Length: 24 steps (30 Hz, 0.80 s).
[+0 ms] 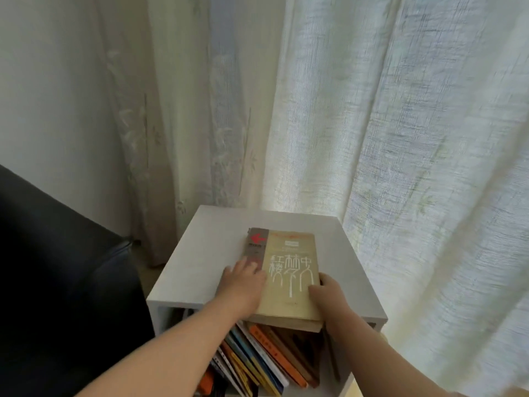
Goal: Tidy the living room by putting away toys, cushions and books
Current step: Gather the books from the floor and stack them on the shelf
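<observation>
A yellowed book (292, 270) with large white characters lies on top of a white bookshelf (200, 253), over a grey book with a red arrow (256, 242). The stack's near end juts past the shelf's front edge. My left hand (243, 290) lies flat across the left side of the stack, fingers straight, touching the grey book and the yellow cover. My right hand (329, 293) grips the yellow book's near right corner, thumb on the cover and fingers round the edge.
Several leaning books (257, 359) fill the shelf compartment below. A dark sofa arm (71, 282) stands close on the left. Pale curtains (400, 138) hang right behind and beside the shelf.
</observation>
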Each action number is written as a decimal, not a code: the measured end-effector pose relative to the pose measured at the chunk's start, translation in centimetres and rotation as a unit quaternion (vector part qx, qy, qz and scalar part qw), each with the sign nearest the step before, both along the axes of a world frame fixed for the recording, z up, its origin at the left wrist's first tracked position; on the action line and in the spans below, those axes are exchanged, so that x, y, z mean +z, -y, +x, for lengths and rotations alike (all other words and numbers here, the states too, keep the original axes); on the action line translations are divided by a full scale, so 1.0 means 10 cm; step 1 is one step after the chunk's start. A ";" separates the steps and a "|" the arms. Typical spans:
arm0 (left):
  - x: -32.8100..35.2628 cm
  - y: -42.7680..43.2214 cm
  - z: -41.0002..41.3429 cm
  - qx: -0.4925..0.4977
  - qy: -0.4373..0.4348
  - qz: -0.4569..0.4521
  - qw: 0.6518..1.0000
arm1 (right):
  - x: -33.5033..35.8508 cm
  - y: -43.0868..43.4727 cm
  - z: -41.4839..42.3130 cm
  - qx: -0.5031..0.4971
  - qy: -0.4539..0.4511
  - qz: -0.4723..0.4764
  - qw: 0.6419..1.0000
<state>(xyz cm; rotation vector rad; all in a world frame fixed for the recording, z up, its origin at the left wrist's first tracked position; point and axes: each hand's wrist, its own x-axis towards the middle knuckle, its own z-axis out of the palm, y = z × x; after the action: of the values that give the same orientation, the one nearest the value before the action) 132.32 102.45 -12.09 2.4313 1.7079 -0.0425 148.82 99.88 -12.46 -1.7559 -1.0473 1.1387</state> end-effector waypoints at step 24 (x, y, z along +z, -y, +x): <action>0.04 0.23 -0.09 0.200 0.556 -0.020 0.807 | 0.03 0.11 0.18 0.047 -0.024 0.005 0.999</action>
<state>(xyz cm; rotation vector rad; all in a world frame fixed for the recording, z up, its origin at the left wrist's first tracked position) 131.40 100.13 -11.66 1.3851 1.4579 1.1279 150.58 98.78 -12.16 -1.6785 -1.1140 1.2248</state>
